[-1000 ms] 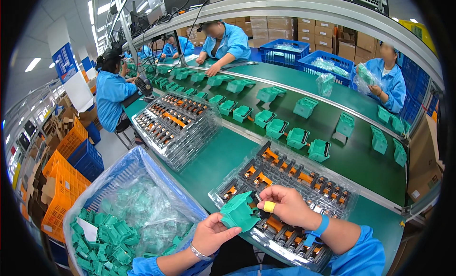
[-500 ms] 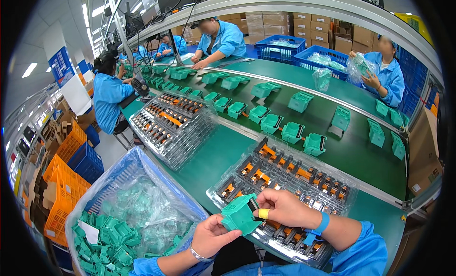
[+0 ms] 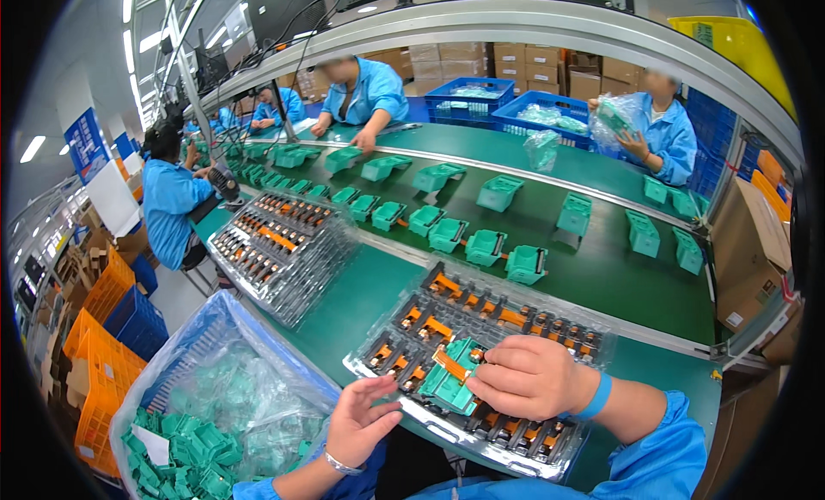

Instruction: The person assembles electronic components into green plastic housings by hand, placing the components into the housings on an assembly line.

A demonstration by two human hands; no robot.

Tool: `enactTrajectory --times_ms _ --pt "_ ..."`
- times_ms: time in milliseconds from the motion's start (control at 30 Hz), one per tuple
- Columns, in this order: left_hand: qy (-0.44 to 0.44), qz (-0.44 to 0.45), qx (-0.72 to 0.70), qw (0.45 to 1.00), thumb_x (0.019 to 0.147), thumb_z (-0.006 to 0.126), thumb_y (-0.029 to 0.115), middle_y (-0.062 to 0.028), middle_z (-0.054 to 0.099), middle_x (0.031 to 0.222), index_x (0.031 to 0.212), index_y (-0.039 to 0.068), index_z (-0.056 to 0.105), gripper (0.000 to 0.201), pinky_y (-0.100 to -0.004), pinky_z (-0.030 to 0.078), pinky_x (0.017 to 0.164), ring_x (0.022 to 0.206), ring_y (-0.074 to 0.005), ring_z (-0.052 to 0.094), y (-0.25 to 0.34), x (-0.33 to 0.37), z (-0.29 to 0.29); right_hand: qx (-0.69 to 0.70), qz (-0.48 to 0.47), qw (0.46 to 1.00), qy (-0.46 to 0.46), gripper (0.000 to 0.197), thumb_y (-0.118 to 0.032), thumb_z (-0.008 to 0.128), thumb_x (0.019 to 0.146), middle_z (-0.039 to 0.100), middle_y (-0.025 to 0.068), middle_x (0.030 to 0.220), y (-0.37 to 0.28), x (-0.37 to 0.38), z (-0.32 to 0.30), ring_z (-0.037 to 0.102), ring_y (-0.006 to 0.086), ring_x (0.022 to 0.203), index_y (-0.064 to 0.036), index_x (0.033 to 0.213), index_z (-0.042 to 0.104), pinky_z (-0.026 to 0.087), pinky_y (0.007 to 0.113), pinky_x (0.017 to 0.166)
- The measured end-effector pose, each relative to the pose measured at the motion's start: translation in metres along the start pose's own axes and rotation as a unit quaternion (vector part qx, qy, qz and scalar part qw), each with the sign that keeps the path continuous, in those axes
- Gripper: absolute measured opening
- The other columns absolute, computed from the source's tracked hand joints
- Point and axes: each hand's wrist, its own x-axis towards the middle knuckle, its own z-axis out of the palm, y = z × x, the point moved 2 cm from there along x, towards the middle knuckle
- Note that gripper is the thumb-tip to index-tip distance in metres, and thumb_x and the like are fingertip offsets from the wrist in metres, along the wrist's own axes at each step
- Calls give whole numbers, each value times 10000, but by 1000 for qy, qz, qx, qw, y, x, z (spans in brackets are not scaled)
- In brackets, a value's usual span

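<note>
My right hand [image 3: 528, 378] grips a green plastic housing [image 3: 449, 381] with an orange-and-black part set into it, held just above the clear tray of orange and black parts [image 3: 481, 354]. My left hand [image 3: 357, 418] hovers open beside the tray's near left corner, fingers spread, holding nothing. A blue bin lined with a clear bag [image 3: 215, 405] sits to the left, filled with green housings [image 3: 176, 453].
A second clear tray of parts [image 3: 275, 242] lies further left on the green bench. Green housings [image 3: 485, 246] ride the conveyor belt [image 3: 601, 268] beyond. Several people in blue coats work along the line. Orange and blue crates [image 3: 103, 345] stand on the floor at left.
My left hand has let go of the green housing and dropped toward the bin side. My right hand now holds the housing alone, lower over the tray.
</note>
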Motion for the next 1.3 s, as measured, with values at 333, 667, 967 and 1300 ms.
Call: enactTrajectory --times_ms 333,667,967,1300 --pt "75 45 44 995 795 579 -97 -157 538 1139 1054 -23 509 279 -341 481 883 1053 -240 553 18 -28 -33 -74 139 988 6 174 -35 616 666 600 126 845 60 -58 -9 596 271 781 -32 839 600 492 354 647" --pt "440 45 716 540 678 698 123 -156 568 1047 1047 43 542 408 -386 421 891 1001 -341 531 122 -186 -289 209 790 555 157 70 -141 563 750 456 17 586 212 -262 0 470 143 457 -84 728 528 430 288 351" --pt "583 -258 653 409 693 723 312 -127 541 1133 1148 49 514 564 -403 370 940 1081 -304 485 132 -299 -405 263 846 461 63 65 -122 504 771 492 52 584 254 -307 54 502 200 460 -85 731 540 375 306 334" --pt "565 -469 595 327 716 672 351 -88 648 1041 1042 133 619 396 -372 310 898 1001 -249 593 130 -268 -447 120 815 566 36 269 -340 529 842 479 10 800 206 -266 6 464 135 596 -170 1041 466 400 293 443"
